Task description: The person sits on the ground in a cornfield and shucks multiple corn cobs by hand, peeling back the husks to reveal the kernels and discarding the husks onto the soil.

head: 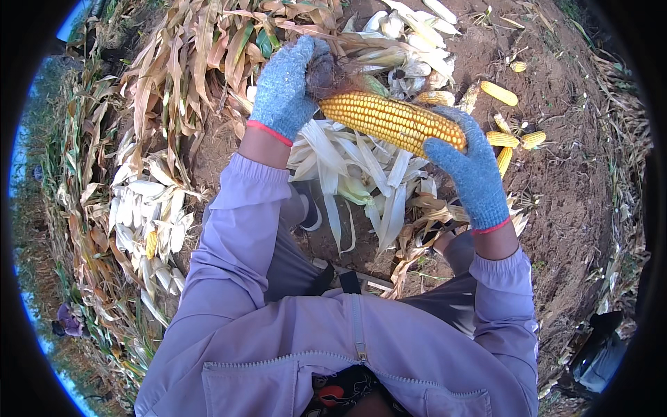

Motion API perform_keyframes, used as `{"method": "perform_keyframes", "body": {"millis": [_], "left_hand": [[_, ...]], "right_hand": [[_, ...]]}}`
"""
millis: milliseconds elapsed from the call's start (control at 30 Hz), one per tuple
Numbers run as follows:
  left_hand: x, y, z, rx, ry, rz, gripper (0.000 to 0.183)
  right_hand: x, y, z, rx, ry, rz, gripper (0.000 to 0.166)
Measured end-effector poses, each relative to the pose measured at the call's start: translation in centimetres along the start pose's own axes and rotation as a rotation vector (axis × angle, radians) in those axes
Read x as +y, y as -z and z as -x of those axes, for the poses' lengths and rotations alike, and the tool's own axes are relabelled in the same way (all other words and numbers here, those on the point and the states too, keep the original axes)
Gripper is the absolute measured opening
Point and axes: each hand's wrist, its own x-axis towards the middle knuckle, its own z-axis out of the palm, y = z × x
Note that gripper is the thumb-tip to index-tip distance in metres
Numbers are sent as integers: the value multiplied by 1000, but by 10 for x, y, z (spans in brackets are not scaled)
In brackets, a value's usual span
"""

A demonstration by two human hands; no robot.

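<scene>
Both hands wear grey-blue knit gloves with red cuff edges. A bare yellow ear of corn (391, 121) lies at a slant between them. My right hand (464, 156) grips its right end, thumb below and fingers behind. My left hand (292, 86) is closed at the left end, around a tuft of brown corn silk (341, 75); its fingertips are partly hidden by the silk. Pale corn husks (359, 167) hang and lie below the ear, above the ground between my legs. Unhusked white-husked ears (411, 47) lie in a pile beyond the hands.
Several husked ears (499, 93) lie on brown soil (573, 172) at right. Dry corn stalks and leaves (177, 57) are heaped at upper left. Another pile of pale-husked ears (151, 208) lies left. A dark bag-like object (599, 354) stands lower right. A person (70, 319) is far left.
</scene>
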Motion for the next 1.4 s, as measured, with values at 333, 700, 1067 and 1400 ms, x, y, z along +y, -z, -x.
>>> {"method": "perform_keyframes", "body": {"millis": [333, 700, 1067, 1400], "left_hand": [[31, 49, 11, 86, -176, -29, 31], [103, 58, 174, -246, -636, -1435, 90], [160, 135, 345, -156, -532, -1869, 66], [160, 221, 403, 486, -637, -1212, 32]], "right_hand": [[-54, 0, 25, -92, 253, 146, 59], [-100, -52, 60, -230, 795, 352, 58], [-101, -159, 114, -569, 677, 151, 61], [-82, -227, 136, -591, 411, -2, 53]]}}
